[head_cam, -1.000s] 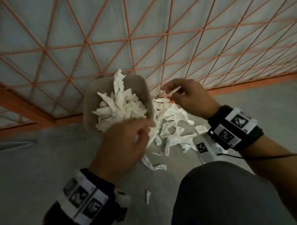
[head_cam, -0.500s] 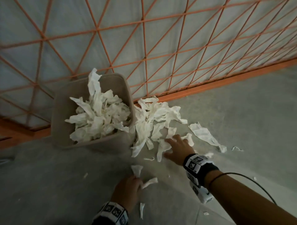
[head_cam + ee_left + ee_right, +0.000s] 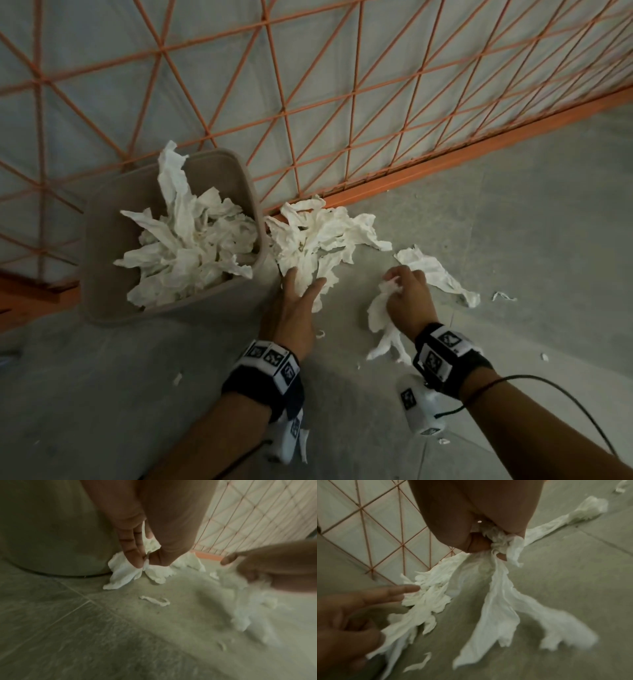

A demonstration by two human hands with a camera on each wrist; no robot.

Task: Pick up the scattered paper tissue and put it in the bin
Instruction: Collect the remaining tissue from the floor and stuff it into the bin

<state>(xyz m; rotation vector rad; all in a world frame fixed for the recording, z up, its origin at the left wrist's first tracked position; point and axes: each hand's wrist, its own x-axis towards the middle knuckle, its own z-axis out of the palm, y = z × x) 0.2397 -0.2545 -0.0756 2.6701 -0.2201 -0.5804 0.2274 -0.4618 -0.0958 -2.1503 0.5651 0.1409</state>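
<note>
A beige bin (image 3: 102,246) stands by the fence, heaped with white paper tissue (image 3: 191,246). Right of it, a pile of torn tissue (image 3: 325,233) lies on the floor. My left hand (image 3: 303,284) reaches into the pile's near edge. In the left wrist view its thumb and fingers (image 3: 145,563) pinch a piece of the tissue beside the bin wall (image 3: 51,534). My right hand (image 3: 399,287) grips a bunch of tissue strips (image 3: 383,329) that hang from the fist (image 3: 494,543). A long strip (image 3: 435,274) lies just beyond that hand.
An orange wire-mesh fence (image 3: 342,102) with an orange base rail (image 3: 445,164) runs behind the bin and pile. Small scraps (image 3: 503,296) (image 3: 177,378) dot the grey tiled floor (image 3: 513,222). A black cable (image 3: 548,380) trails from my right wrist.
My left hand moved up from the small scraps to the pile beside the bin. My right hand closed on a bunch of strips and drew them right, off the pile.
</note>
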